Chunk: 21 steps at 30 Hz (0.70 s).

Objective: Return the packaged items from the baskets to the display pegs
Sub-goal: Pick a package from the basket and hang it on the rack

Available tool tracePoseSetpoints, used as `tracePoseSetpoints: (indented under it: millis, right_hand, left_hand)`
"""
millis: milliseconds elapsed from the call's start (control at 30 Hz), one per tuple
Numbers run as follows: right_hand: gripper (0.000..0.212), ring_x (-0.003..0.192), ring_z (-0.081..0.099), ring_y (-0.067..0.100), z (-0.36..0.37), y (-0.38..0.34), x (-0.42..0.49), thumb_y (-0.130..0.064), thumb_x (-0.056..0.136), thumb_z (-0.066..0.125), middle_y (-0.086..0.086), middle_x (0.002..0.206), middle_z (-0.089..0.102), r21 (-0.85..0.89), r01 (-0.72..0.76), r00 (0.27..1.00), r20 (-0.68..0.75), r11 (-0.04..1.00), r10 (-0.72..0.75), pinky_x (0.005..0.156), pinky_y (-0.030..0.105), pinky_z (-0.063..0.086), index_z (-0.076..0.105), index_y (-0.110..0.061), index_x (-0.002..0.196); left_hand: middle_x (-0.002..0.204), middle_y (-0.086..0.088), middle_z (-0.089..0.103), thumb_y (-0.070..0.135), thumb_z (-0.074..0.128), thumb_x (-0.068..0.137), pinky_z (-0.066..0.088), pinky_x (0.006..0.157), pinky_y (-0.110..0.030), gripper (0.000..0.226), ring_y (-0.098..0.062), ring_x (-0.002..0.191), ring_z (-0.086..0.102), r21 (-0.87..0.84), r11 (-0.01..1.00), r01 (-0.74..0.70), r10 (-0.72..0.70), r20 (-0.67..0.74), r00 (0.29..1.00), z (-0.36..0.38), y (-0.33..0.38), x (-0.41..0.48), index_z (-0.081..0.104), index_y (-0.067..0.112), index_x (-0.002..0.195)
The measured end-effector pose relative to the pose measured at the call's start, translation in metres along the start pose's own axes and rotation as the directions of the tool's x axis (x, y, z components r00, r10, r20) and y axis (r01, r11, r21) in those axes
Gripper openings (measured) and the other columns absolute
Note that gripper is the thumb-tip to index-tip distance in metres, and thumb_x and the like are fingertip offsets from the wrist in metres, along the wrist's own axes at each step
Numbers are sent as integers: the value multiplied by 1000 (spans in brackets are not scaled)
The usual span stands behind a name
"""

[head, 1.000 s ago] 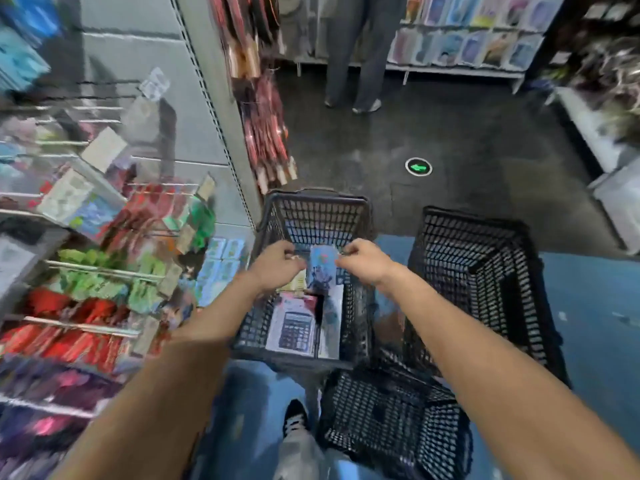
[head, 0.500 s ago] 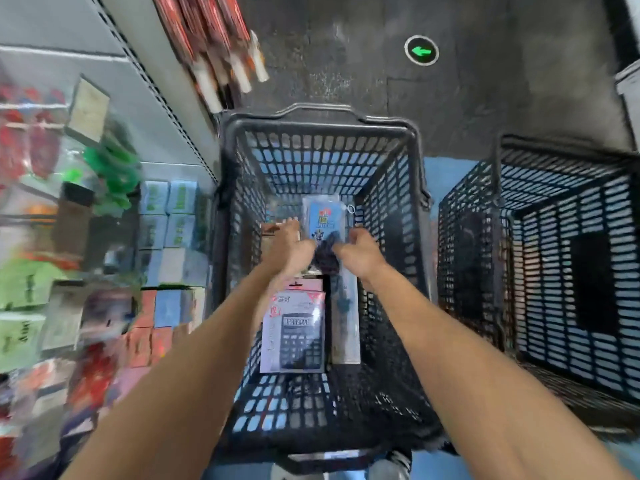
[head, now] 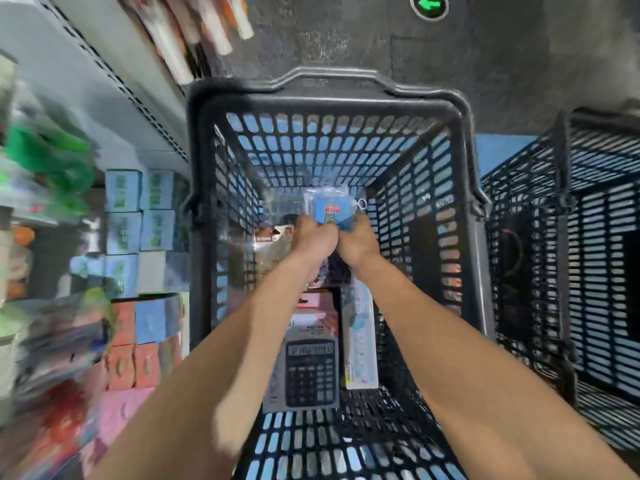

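Both my hands reach deep into the black plastic basket (head: 325,98). My left hand (head: 313,237) and my right hand (head: 358,242) are side by side, and together they grip a small blue packaged item (head: 330,209) in clear wrap. Below my wrists a packaged black calculator (head: 308,370) lies flat on the basket floor. A long pale blue packet (head: 360,344) lies along its right side. More packets lie under my hands, partly hidden.
A second black basket (head: 581,244) stands to the right. The display rack (head: 114,216) on the left holds stacked blue and red boxes and blurred hanging goods. Dark floor with a green arrow marker (head: 429,5) lies beyond the baskets.
The view has tilted down and closed in on the basket. My hands have sunk deeper inside it, drawn together, still holding the blue packet.
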State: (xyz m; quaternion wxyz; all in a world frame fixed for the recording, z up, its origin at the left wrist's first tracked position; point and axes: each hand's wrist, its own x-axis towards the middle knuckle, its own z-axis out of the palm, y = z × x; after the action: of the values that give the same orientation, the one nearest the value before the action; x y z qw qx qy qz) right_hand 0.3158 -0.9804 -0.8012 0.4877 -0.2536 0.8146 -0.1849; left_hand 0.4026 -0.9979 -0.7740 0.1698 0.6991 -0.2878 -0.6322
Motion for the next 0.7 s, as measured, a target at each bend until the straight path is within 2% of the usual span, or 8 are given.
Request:
tracePoseSetpoints:
  millis: [100,133,233,333,400,467,567,700]
  right_hand:
    - [51,101,66,28,1,3,6,-20,83,72,9,116,66,-33,-50,999,-17,998,49,90,46,56,48,-13,127]
    - [53,101,65,29,0,1,5,-21,82,73,9,116,66,-47,-61,998,-25,997,60,90,46,56,48,-11,128]
    - [55,101,66,28,1,0,9,-25,76,73,9,113,66,-40,-95,995,-45,995,93,90,45,57,53,-9,124]
    - [46,90,72,25,6,3,13,-34,64,70,4,97,74,6,-79,997,-23,997,79,81,45,61,69,-15,106]
    - [38,86,73,24,6,4,11,-36,66,67,2,91,76,58,-50,999,5,997,50,80,45,62,72,-19,100]
    - [31,87,74,25,4,6,8,-30,73,65,3,92,77,126,-22,999,30,992,18,81,47,62,73,-19,101]
    - [31,89,72,27,-1,13,5,-19,76,57,8,96,76,170,25,999,32,985,-31,83,53,60,71,-16,104]
    - [26,92,71,29,-12,4,-21,-14,79,54,6,96,75,259,24,999,-53,965,-11,85,51,59,69,-25,97]
  left_hand:
    - [108,-9,69,6,53,82,52,66,-25,38,-25,99,67,29,999,33,-33,15,999,3,-5,8,59,2,119]
    - [115,-10,68,6,52,84,52,70,-26,41,-25,102,65,53,998,40,-41,7,999,4,-6,9,56,2,124]
    - [129,-12,59,10,50,90,51,92,-34,50,-28,115,58,76,994,80,-80,-10,997,5,-4,10,44,2,139]
    - [123,-5,59,15,50,95,47,89,-30,41,-26,109,57,20,996,83,-82,-28,996,2,-6,11,48,8,135]
    - [125,-6,63,21,51,95,52,96,-36,40,-26,111,61,0,997,75,-75,-16,997,1,-9,11,49,9,133]
    - [120,-9,66,25,54,92,56,96,-44,42,-27,108,65,-23,997,72,-72,16,997,2,-9,6,50,10,130]
    - [113,-8,69,33,55,76,59,89,-48,52,-28,100,68,-37,997,68,-66,33,997,1,-10,2,55,14,125]
    - [111,-11,68,26,59,78,60,85,-50,43,-29,99,68,-58,998,39,-37,32,999,-2,-2,-19,50,13,118]
